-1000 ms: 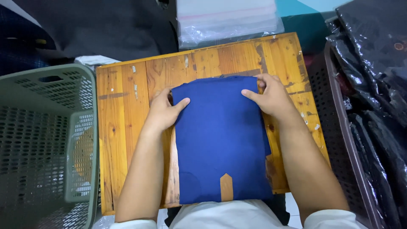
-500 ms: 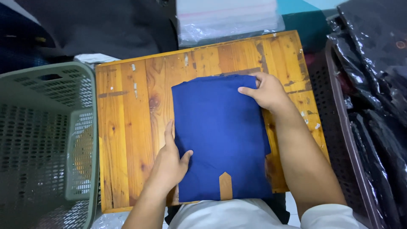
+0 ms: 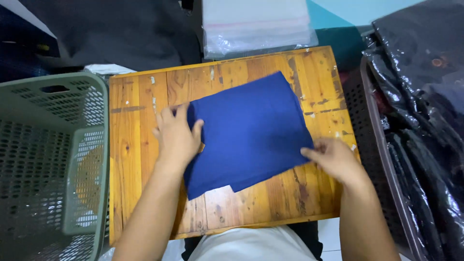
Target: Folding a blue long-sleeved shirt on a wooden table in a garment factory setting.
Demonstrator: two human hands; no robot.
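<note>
A folded dark blue garment (image 3: 246,133) lies on a small wooden table (image 3: 135,145), turned slightly askew. My left hand (image 3: 176,135) grips its left edge, fingers curled over the cloth near a small tan tag. My right hand (image 3: 333,159) pinches the garment's lower right corner at the table's right side. Both forearms reach in from the bottom of the view.
A grey-green perforated laundry basket (image 3: 48,164) stands left of the table. A dark basket (image 3: 382,159) holding black plastic-wrapped items (image 3: 425,111) is on the right. A stack of clear plastic bags (image 3: 256,24) lies beyond the table's far edge, next to dark cloth (image 3: 106,34).
The long garment has been folded in half into a shorter rectangle and rotated. My left hand moved up to its left edge; my right hand moved down to its lower right corner.
</note>
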